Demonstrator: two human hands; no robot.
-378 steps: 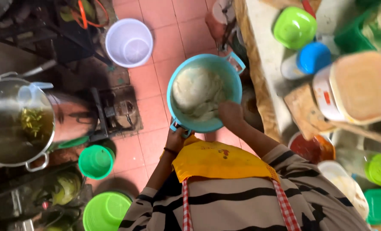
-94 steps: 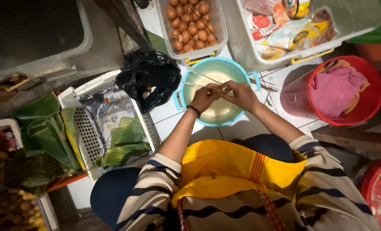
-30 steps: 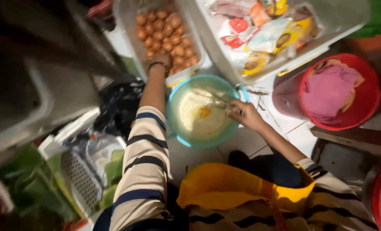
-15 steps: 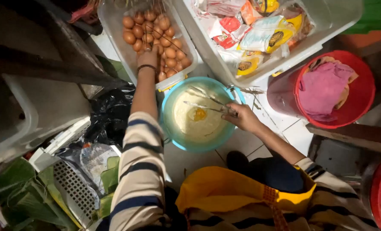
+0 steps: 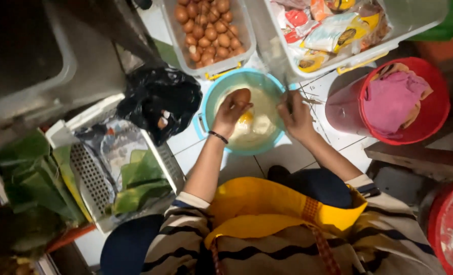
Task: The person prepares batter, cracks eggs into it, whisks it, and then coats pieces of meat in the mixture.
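Over teal bowl (image 5: 209, 102) | left hand (image 5: 230, 109) fingers closed around brown egg (image 5: 241, 95) | right hand (image 5: 296, 116) grip unclear

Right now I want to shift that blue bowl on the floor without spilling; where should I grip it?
Take the blue bowl by its small side handle, coming from the left, level. The left hand with an egg and the right hand crowd the rim.

On the white tiled floor (image 5: 287, 158) in front of you sit a round turquoise plastic bowl (image 5: 209, 109), a clear plastic tub of brown eggs (image 5: 208, 30), a red plastic bucket (image 5: 430, 109) and a crumpled black plastic bag (image 5: 157, 99).
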